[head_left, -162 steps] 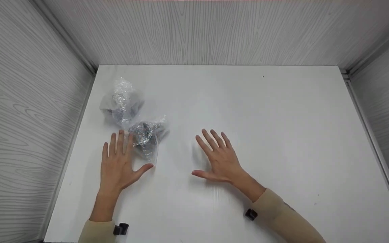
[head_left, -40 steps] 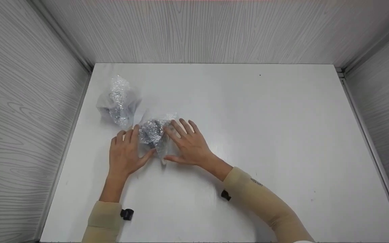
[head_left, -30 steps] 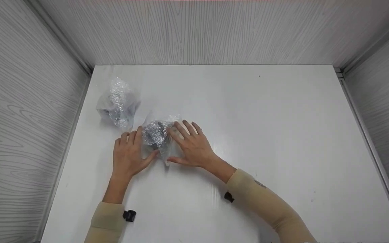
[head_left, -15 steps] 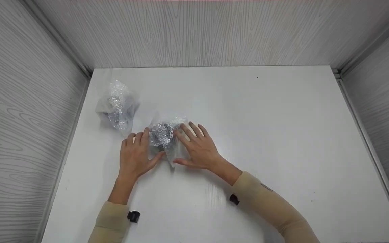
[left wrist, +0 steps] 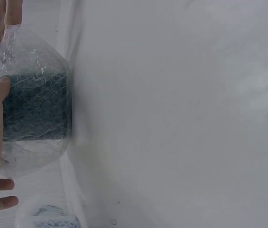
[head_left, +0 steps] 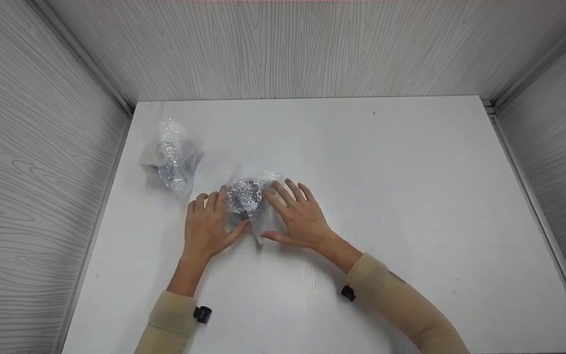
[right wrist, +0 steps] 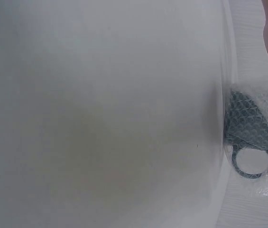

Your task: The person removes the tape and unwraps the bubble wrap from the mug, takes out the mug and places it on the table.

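Note:
A dark mug in clear bubble wrap (head_left: 246, 195) stands between both hands; the right wrist view shows its ring handle (right wrist: 252, 164) through the wrap. My left hand (head_left: 205, 227) touches the near left side, with its thumb (left wrist: 1, 88) laid on the wrap. From the right, my right hand (head_left: 300, 219) rests spread against the wrap, index finger overlapping it and thumb low by its trailing corner. Fingers of both hands look loosely extended. In the left wrist view the dark wrapped body sits upright at the table surface.
Another bubble-wrapped bundle (head_left: 171, 155) lies at the far left of the white table (head_left: 386, 206), its contents blurred by the plastic. Grey wood-grain panels (head_left: 283, 49) enclose the back and sides. A small black device sits at each sleeve.
Both hands came together at the wrapped mug from farther apart. Over the last second, mug and hands have shifted to the right together. The other bundle stays in place.

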### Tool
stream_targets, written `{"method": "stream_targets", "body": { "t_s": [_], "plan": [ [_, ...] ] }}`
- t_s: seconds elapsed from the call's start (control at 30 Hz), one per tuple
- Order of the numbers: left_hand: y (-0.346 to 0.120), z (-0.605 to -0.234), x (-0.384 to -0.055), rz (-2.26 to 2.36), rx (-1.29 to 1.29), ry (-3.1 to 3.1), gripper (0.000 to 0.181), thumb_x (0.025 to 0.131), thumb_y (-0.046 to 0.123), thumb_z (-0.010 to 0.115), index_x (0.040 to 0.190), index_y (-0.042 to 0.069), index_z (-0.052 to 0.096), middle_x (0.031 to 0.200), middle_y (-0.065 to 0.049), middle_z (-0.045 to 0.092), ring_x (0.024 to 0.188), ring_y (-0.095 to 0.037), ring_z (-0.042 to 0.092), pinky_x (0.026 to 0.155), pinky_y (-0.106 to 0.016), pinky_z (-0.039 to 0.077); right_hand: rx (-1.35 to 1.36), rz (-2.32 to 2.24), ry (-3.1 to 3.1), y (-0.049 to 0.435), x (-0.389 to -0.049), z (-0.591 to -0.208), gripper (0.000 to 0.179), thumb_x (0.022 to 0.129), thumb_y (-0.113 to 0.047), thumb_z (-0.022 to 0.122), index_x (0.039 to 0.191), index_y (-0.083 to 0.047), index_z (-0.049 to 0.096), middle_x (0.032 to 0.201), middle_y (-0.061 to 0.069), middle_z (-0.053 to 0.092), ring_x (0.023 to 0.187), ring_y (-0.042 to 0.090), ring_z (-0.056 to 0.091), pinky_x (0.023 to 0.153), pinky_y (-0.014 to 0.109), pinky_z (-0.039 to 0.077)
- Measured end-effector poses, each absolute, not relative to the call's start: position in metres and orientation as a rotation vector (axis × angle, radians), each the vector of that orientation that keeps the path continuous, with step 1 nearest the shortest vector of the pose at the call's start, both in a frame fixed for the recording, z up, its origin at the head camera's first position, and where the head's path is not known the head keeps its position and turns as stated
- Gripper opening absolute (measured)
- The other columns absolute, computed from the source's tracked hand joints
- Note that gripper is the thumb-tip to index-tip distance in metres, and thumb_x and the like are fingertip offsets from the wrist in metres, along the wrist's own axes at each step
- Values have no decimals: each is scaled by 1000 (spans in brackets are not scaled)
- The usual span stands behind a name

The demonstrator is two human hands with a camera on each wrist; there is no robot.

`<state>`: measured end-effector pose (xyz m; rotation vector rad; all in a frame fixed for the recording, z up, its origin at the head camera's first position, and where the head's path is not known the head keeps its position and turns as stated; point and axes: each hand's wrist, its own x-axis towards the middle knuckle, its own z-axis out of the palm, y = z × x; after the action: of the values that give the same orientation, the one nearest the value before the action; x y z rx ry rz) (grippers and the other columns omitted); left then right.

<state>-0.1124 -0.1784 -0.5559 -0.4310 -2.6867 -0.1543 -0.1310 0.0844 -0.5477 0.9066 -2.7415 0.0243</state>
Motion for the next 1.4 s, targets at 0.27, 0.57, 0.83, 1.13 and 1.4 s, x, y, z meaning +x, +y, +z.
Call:
{"method": "stream_targets", "body": {
  "t_s": [0.27,0.57,0.83,1.13,1.4],
  "plan": [
    [-171,-556,-114,-168,-449,-2653,99,82,72,74,147,1,51,122,-19,71,113,-42,63,92,-55,55,904,33,-2724,92,-129,-548,100,87,-90,47,164,-26,36,166,7,45,152,37,46,121,55,42],
    [-159,-557,-115,-142,-460,-2653,97,84,73,69,146,1,52,120,-19,71,113,-42,63,92,-55,56,892,32,-2717,104,-127,-548,101,87,-90,48,164,-26,35,166,6,45,151,38,47,120,55,43],
    [-150,-559,-116,-158,-471,-2666,98,84,75,69,147,2,52,121,-17,71,113,-40,63,92,-54,55,874,44,-2720,114,-125,-548,101,86,-89,51,164,-26,36,166,7,47,152,37,47,120,56,44],
    [-139,-555,-121,-157,-487,-2654,98,83,76,68,147,2,53,120,-17,71,114,-39,64,94,-53,56,847,36,-2735,124,-125,-545,99,87,-87,52,164,-25,36,165,7,47,152,37,46,119,56,44],
    [-129,-557,-121,-124,-499,-2637,97,84,76,68,146,2,54,120,-16,72,114,-38,66,93,-52,57,831,43,-2730,132,-123,-544,101,86,-86,55,163,-22,38,164,8,49,150,38,48,118,57,46]
  ]
}}
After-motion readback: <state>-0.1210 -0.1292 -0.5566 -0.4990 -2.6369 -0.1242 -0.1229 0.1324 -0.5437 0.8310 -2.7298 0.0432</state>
